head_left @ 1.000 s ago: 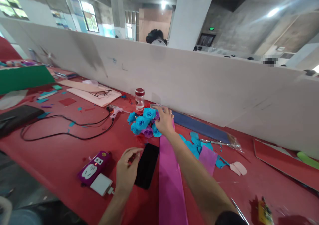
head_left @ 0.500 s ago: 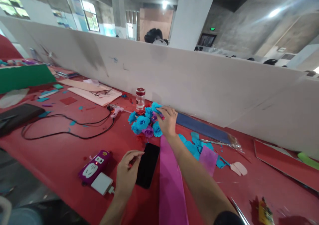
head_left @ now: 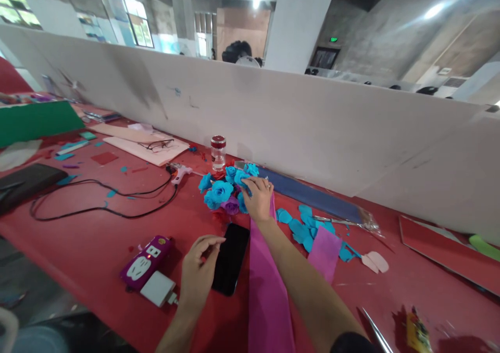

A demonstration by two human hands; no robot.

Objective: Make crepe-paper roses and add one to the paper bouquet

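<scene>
The right hand (head_left: 258, 197) has its fingers bent over a blue paper rose (head_left: 239, 177) on the near right side of the cluster; whether it pinches the flower or only touches it cannot be told. The left hand (head_left: 201, 264) is half curled beside the black smartphone (head_left: 233, 256), thumb and forefinger drawn together; whether anything thin lies between them cannot be told.

The roses stand bunched on the red table (head_left: 94, 249): about 7 blue ones show, and 1 purple rose (head_left: 231, 205) is clear, with more purple partly hidden. These look fully formed, so the shaping seems well along. The blue petals (head_left: 300, 230) to the right lie loose and unassembled, too overlapped to count, and seem to be what is left.

Just right of the phone runs 1 magenta paper strip (head_left: 269, 290). Beyond it lie 1 purple paper piece (head_left: 325, 249) and 2 pale pink petals (head_left: 375, 262). Behind the roses stands 1 red-lidded jar (head_left: 218, 155). To the left are 1 pink glue gun (head_left: 182, 174), 1 purple power socket (head_left: 146, 263) and 1 white charger (head_left: 158, 289).
</scene>
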